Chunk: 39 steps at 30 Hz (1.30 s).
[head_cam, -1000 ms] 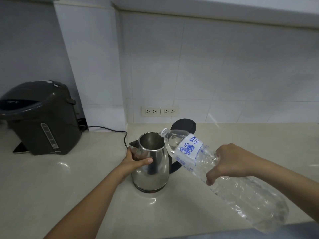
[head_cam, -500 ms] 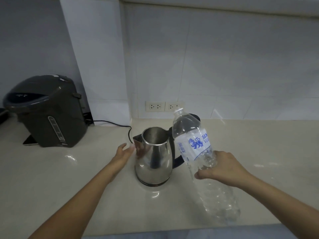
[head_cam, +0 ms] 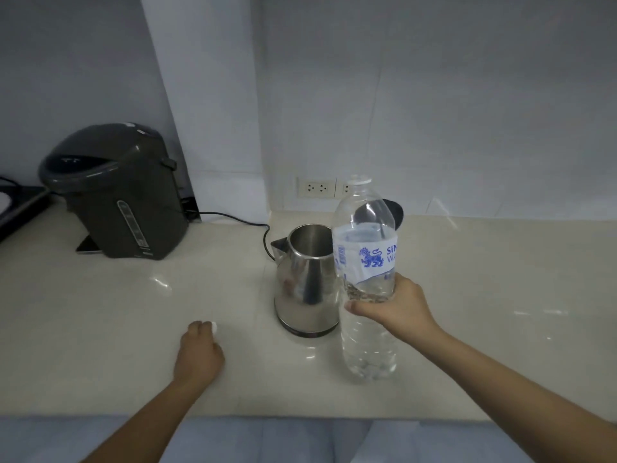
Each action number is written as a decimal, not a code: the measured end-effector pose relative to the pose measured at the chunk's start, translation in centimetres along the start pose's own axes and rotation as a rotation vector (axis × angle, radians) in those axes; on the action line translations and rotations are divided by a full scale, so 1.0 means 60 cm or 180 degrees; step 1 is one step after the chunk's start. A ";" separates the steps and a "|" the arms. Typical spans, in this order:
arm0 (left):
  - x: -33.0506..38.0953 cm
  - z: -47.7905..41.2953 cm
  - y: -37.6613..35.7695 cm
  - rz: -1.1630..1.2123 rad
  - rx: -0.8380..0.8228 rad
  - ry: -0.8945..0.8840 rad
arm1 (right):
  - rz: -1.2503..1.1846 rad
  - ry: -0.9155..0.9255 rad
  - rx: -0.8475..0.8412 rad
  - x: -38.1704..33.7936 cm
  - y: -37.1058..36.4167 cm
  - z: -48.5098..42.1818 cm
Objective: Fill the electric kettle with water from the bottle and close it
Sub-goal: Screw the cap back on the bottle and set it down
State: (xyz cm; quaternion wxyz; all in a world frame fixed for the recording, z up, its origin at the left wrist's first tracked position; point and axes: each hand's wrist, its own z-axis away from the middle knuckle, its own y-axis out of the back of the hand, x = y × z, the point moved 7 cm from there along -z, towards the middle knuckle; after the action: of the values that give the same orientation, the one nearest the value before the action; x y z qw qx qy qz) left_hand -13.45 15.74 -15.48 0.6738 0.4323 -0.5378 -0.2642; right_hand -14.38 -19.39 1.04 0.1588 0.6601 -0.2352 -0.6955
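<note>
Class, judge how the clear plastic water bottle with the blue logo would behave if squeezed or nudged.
The clear plastic water bottle would probably dent under a squeeze, as its thin ribbed wall looks soft. Being tall, narrow and uncapped, it may tip and spill. It likely feels fairly heavy, since water fills it to above the right hand.

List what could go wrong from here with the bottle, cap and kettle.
The bottle has no cap on and is held only by the right hand; knocked or tilted, it may spill. The kettle lid stands open, so closing remains. The left hand seems to cover a small white thing, perhaps the cap.
</note>
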 end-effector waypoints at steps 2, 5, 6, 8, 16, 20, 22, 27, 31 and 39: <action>-0.009 0.006 -0.008 -0.0115 0.0068 -0.0150 | -0.0035 0.0019 0.0015 0.002 -0.010 -0.003; -0.008 0.005 0.000 -0.0099 0.0205 -0.0307 | -0.0040 0.0009 0.0047 0.007 -0.025 -0.006; -0.006 0.003 0.002 -0.0048 0.0215 -0.0327 | -0.0044 0.0015 0.0047 0.009 -0.031 -0.007; -0.001 0.000 0.007 0.0041 0.0218 -0.0349 | -0.0090 0.0032 0.0044 0.011 -0.041 -0.007; 0.017 -0.015 0.014 0.0742 0.0347 -0.0110 | -0.0310 0.0108 0.0019 0.011 -0.072 -0.002; 0.091 -0.025 0.093 0.2089 0.0669 0.0225 | -0.0460 0.0243 -0.0057 -0.004 -0.086 0.003; 0.144 -0.032 0.152 0.2629 0.0746 0.0018 | -0.0513 0.0293 -0.0096 -0.013 -0.099 0.004; 0.282 -0.008 0.314 0.3482 0.0664 -0.0986 | -0.0535 0.0417 -0.0176 -0.044 -0.152 0.014; 0.336 0.020 0.372 0.3361 0.0279 -0.1643 | -0.0729 0.0498 -0.0304 -0.076 -0.209 0.017; 0.301 0.001 0.384 0.2195 0.0775 -0.1521 | -0.1071 0.0350 -0.0157 -0.089 -0.318 -0.003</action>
State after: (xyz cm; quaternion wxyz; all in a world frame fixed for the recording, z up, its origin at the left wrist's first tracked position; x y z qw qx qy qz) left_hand -10.92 12.13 13.44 0.5233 0.2305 -0.8188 -0.0510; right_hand -12.09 -0.55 -4.71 0.0689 0.7231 -0.0952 -0.6807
